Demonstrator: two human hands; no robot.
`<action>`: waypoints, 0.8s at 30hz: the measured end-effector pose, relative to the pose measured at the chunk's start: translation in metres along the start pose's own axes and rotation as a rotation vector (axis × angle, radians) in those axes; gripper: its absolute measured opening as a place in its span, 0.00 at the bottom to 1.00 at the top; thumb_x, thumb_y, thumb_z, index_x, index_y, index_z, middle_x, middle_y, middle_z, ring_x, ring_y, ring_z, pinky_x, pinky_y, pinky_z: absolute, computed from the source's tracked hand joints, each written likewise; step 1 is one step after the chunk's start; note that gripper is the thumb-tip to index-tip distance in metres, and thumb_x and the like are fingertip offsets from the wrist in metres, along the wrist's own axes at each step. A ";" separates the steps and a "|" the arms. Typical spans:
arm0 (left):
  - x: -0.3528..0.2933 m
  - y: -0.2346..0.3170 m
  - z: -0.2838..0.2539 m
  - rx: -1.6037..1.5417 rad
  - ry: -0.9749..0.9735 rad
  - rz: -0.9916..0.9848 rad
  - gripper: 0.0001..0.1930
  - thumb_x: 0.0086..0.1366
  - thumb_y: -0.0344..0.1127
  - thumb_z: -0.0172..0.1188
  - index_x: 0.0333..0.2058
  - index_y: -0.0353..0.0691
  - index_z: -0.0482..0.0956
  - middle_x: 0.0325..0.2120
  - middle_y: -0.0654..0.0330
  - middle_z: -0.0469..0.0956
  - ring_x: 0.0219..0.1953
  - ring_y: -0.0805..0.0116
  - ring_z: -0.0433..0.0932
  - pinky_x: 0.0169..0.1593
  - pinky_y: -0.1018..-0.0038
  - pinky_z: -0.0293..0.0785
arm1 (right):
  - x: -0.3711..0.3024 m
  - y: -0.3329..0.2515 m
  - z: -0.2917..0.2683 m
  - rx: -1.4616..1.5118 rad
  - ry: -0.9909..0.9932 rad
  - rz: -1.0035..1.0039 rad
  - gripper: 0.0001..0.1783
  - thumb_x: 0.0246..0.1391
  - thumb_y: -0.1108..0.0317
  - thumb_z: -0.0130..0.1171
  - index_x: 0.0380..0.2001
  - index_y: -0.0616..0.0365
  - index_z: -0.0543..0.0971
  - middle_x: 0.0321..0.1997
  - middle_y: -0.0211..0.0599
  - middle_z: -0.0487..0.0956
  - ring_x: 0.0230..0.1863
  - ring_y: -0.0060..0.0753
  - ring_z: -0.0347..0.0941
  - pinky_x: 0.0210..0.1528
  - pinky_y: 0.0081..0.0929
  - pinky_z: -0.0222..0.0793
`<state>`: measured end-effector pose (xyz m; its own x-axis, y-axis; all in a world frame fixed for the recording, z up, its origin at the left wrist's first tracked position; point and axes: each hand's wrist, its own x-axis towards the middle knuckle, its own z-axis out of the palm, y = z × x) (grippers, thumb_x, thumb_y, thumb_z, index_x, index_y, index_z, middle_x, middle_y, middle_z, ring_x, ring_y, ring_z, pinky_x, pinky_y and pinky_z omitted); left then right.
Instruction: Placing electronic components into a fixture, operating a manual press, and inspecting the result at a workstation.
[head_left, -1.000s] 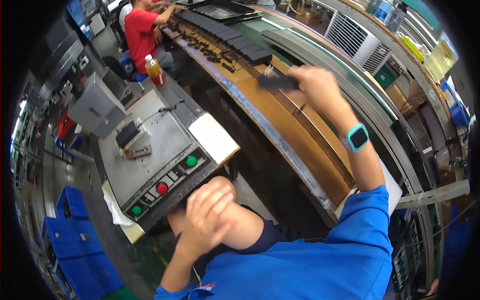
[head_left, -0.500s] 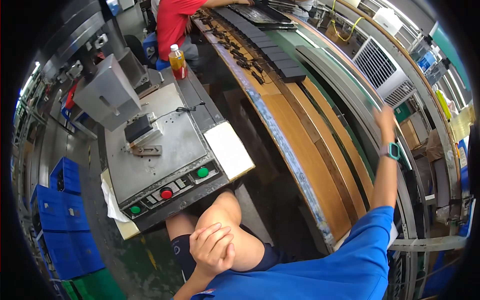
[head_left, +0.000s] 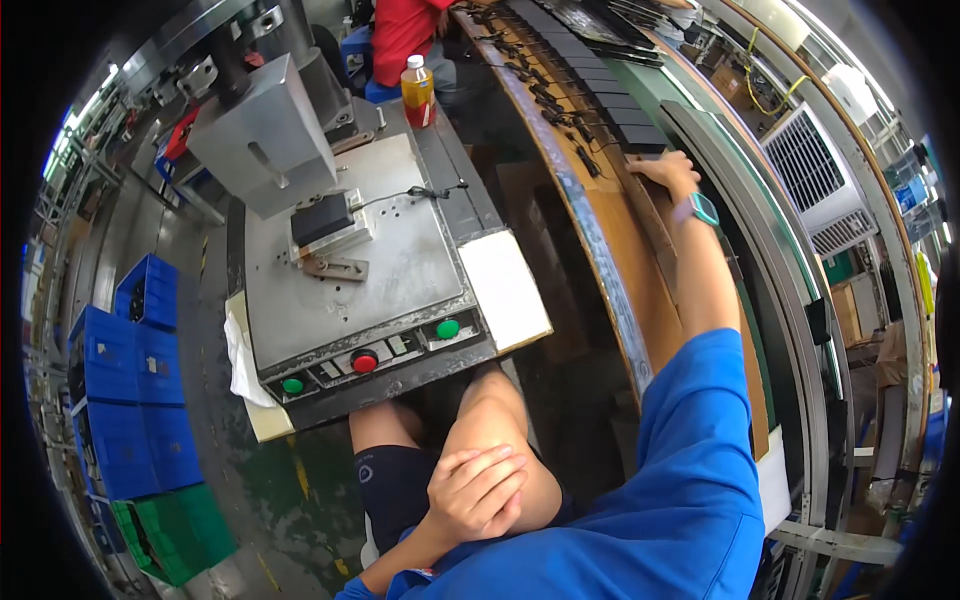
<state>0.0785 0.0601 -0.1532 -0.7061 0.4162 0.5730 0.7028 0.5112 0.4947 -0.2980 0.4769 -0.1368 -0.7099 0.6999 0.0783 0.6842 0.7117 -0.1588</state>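
My left hand (head_left: pixel 478 492) lies on my bare knee (head_left: pixel 500 425), its fingers laid side by side and holding nothing. My right hand (head_left: pixel 668 172) reaches out to the near end of a row of black rectangular blocks (head_left: pixel 610 88) with thin black cables. Its fingers are bent and apart, at or very near the last block; contact is hard to make out. On the press machine's metal plate (head_left: pixel 410 255), a similar black block (head_left: pixel 321 219) sits in a metal fixture (head_left: pixel 345 240), its cable (head_left: pixel 412 194) trailing right. A grey metal press head (head_left: pixel 265 140) hangs above.
Green buttons (head_left: pixel 447 329) and a red one (head_left: pixel 364 361) line the machine's front. A drink bottle (head_left: pixel 418 95) stands behind it. Blue bins (head_left: pixel 125 365) are stacked left. Beyond sits a person in red (head_left: pixel 408 40). A metal-railed conveyor (head_left: pixel 745 215) runs right of the wooden bench (head_left: pixel 600 235).
My right hand has come back left from over the conveyor rail to the near end of the block row. The view has shifted; my left hand still rests on the knee.
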 end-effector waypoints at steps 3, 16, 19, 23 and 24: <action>0.000 -0.004 -0.002 -0.025 0.028 -0.005 0.07 0.51 0.34 0.60 0.30 0.47 0.84 0.37 0.68 0.83 0.44 0.70 0.81 0.53 0.69 0.67 | -0.024 0.043 -0.033 -0.020 -0.212 -0.150 0.61 0.25 0.41 0.78 0.55 0.78 0.68 0.58 0.61 0.73 0.59 0.52 0.72 0.58 0.39 0.70; 0.077 -0.285 -0.084 0.064 0.564 -0.397 0.27 0.52 0.35 0.71 0.49 0.39 0.72 0.45 0.56 0.79 0.48 0.59 0.77 0.52 0.65 0.72 | -0.108 0.164 -0.192 0.958 0.582 -0.973 0.30 0.46 0.76 0.65 0.55 0.58 0.69 0.38 0.39 0.74 0.35 0.31 0.71 0.39 0.26 0.73; 0.102 -0.350 -0.086 0.317 0.299 -0.274 0.40 0.47 0.39 0.76 0.58 0.40 0.66 0.49 0.55 0.78 0.50 0.56 0.76 0.57 0.62 0.70 | -0.126 0.106 -0.172 1.060 0.071 -0.834 0.34 0.47 0.76 0.63 0.59 0.54 0.67 0.41 0.38 0.75 0.36 0.31 0.74 0.40 0.23 0.72; 0.109 -0.371 -0.106 -0.117 0.202 -0.240 0.43 0.47 0.37 0.76 0.60 0.39 0.63 0.50 0.53 0.77 0.53 0.57 0.75 0.59 0.64 0.69 | -0.237 -0.021 -0.119 0.913 -0.236 -0.951 0.36 0.44 0.80 0.58 0.60 0.54 0.66 0.38 0.35 0.74 0.35 0.26 0.73 0.35 0.22 0.72; 0.112 -0.360 -0.107 -0.324 0.247 -0.280 0.42 0.48 0.36 0.76 0.60 0.39 0.63 0.50 0.52 0.77 0.53 0.58 0.74 0.59 0.65 0.68 | -0.234 -0.028 -0.109 0.924 -0.376 -0.942 0.34 0.45 0.79 0.59 0.59 0.56 0.67 0.39 0.35 0.74 0.35 0.26 0.73 0.35 0.23 0.72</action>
<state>-0.2441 -0.1580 -0.1969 -0.8573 0.0855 0.5077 0.5079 0.3016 0.8069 -0.1335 0.2997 -0.0433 -0.9433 -0.1859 0.2751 -0.3319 0.5031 -0.7980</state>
